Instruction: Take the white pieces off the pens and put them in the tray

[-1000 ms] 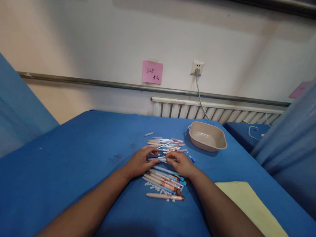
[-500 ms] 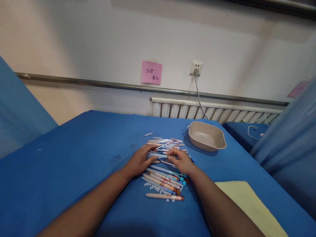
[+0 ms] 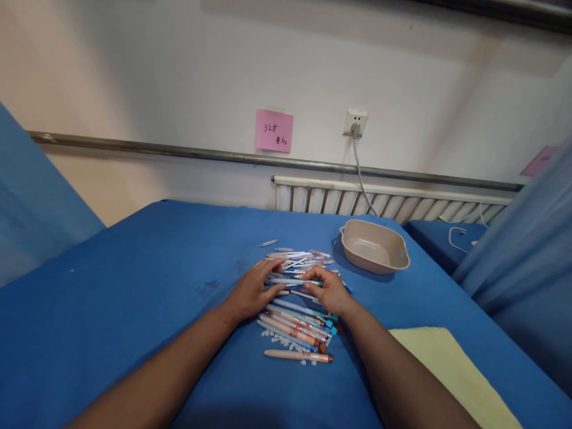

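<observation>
My right hand (image 3: 329, 292) is closed, thumb and fingers pinching a pale blue pen (image 3: 290, 281) with a teal end. The pen's other end lies in the gap between the thumb and fingers of my left hand (image 3: 254, 291), which are apart; whether they touch it is hard to see. Nearer me is a row of pens (image 3: 292, 328) in pale blue, peach and clear, with brown and teal ends. A peach pen (image 3: 295, 356) lies apart at the front. Small whitish pieces (image 3: 283, 341) are scattered under the row. Behind my hands are thin white sticks (image 3: 297, 260) and more pen parts.
A beige plastic basin (image 3: 375, 247) stands at the back right of the blue-covered table (image 3: 134, 286). A yellow cloth (image 3: 447, 369) lies at the right. Two pale pen parts (image 3: 269, 243) lie behind the pile. A white radiator (image 3: 330, 199) runs along the wall.
The pale blue pen has shifted slightly between my hands, and more of its teal end shows at my right fingers. Both hands stay in nearly the same place.
</observation>
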`<state>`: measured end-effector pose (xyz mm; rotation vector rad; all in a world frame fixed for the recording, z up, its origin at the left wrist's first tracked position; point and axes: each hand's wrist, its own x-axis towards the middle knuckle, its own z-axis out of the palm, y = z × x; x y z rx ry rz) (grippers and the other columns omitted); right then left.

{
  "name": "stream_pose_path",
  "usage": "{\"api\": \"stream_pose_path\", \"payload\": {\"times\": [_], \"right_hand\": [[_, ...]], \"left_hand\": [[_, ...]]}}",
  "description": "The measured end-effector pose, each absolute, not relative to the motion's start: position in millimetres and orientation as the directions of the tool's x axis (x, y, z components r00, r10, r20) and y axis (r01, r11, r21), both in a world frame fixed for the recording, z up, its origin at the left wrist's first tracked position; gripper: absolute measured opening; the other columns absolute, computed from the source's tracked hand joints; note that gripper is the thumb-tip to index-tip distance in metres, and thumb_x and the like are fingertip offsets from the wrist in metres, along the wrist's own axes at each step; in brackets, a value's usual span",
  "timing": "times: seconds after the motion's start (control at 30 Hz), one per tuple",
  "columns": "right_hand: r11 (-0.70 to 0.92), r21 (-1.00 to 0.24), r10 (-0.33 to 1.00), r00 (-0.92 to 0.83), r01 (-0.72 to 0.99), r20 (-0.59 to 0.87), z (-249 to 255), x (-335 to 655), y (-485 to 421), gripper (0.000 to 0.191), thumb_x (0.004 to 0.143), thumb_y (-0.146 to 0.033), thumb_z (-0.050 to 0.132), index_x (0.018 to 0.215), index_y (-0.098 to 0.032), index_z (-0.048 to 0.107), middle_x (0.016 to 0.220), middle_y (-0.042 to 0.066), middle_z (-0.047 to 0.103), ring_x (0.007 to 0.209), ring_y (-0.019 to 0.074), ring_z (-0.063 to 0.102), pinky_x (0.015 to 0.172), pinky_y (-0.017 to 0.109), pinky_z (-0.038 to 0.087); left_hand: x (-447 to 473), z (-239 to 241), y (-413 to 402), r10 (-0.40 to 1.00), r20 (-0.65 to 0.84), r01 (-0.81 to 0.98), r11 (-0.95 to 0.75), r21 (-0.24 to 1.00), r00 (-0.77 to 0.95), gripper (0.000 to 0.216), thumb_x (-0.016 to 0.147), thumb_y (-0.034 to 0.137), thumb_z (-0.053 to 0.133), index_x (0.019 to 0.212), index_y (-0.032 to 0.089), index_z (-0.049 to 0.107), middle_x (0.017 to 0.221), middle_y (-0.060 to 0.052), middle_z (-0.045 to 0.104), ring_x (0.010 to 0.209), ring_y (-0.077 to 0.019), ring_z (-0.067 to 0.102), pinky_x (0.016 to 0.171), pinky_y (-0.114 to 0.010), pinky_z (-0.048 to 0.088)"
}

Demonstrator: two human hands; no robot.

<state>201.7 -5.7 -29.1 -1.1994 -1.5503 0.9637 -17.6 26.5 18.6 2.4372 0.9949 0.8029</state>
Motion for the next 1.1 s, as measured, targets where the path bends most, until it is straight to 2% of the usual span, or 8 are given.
{"api": "stream_pose_path", "payload": {"times": [0.17,0.3,0.37,0.47,0.57,0.73,0.87,1.1], "right_hand": [[0.222,-0.945,0.974,-0.099,0.240,0.204,-29,202,-5,0.015,0.074,-0.031,0.060,0.085,-0.020,0.062,0.083,0.001,0.066,0.077,0.0156,0.060,0.071,0.028,0.049],[0.213,-0.948,0.976,-0.095,0.237,0.196,-29,201,-6,0.015,0.074,-0.030,0.061,0.086,-0.020,0.061,0.086,0.001,0.066,0.079,0.0156,0.060,0.073,0.029,0.049],[0.214,-0.948,0.976,-0.090,0.237,0.198,-28,201,-6,0.015,0.075,-0.030,0.060,0.086,-0.020,0.061,0.086,0.001,0.066,0.079,0.0154,0.060,0.073,0.029,0.049],[0.225,-0.946,0.974,-0.072,0.234,0.214,-27,202,-6,0.015,0.075,-0.032,0.060,0.085,-0.020,0.061,0.084,0.001,0.066,0.078,0.0158,0.061,0.070,0.029,0.050],[0.238,-0.943,0.971,-0.070,0.232,0.228,-27,202,-6,0.016,0.074,-0.032,0.060,0.084,-0.020,0.060,0.085,0.001,0.066,0.079,0.0161,0.061,0.070,0.029,0.050],[0.218,-0.948,0.976,-0.081,0.230,0.204,-29,201,-7,0.015,0.075,-0.032,0.059,0.084,-0.020,0.060,0.086,0.001,0.066,0.078,0.0159,0.061,0.070,0.029,0.050],[0.241,-0.932,0.970,-0.045,0.270,0.238,-30,205,-5,0.014,0.075,-0.031,0.060,0.083,-0.020,0.061,0.084,0.001,0.066,0.077,0.0163,0.061,0.073,0.030,0.049],[0.291,-0.900,0.944,0.056,0.325,0.325,-30,218,1,0.012,0.076,-0.030,0.056,0.079,-0.019,0.060,0.079,0.001,0.065,0.077,0.0162,0.060,0.077,0.032,0.046]], "left_hand": [[-19,15,31,0.804,0.266,0.579,-0.575,0.578,0.532,0.036,0.092,0.037,0.035,0.117,0.020,0.055,0.107,-0.007,0.065,0.098,-0.0205,0.059,0.089,-0.034,0.044],[-19,18,29,0.749,0.339,0.541,-0.651,0.532,0.569,0.053,0.082,0.038,0.055,0.130,0.019,0.044,0.116,-0.009,0.060,0.107,-0.0226,0.054,0.095,-0.037,0.041],[-18,19,28,0.707,0.336,0.505,-0.691,0.517,0.622,0.052,0.082,0.036,0.056,0.131,0.021,0.043,0.116,-0.008,0.060,0.106,-0.0221,0.054,0.096,-0.037,0.040],[-19,18,29,0.745,0.251,0.541,-0.635,0.552,0.618,0.037,0.090,0.035,0.040,0.123,0.021,0.051,0.108,-0.007,0.064,0.097,-0.0202,0.059,0.090,-0.035,0.044],[-19,16,31,0.792,0.232,0.584,-0.581,0.567,0.564,0.038,0.093,0.037,0.033,0.120,0.020,0.053,0.110,-0.008,0.064,0.100,-0.0211,0.059,0.090,-0.035,0.044],[-19,16,30,0.717,0.290,0.535,-0.677,0.506,0.634,0.044,0.082,0.036,0.055,0.123,0.021,0.050,0.113,-0.008,0.062,0.105,-0.0226,0.054,0.094,-0.037,0.041],[-21,16,32,0.668,0.233,0.543,-0.723,0.427,0.707,0.024,0.089,0.027,0.043,0.104,0.021,0.061,0.099,-0.006,0.064,0.095,-0.0203,0.055,0.087,-0.034,0.042],[-31,14,44,0.719,0.302,0.647,-0.695,0.313,0.626,0.027,0.088,0.023,0.040,0.106,0.018,0.060,0.102,-0.010,0.064,0.094,-0.0232,0.054,0.086,-0.037,0.041]]}}
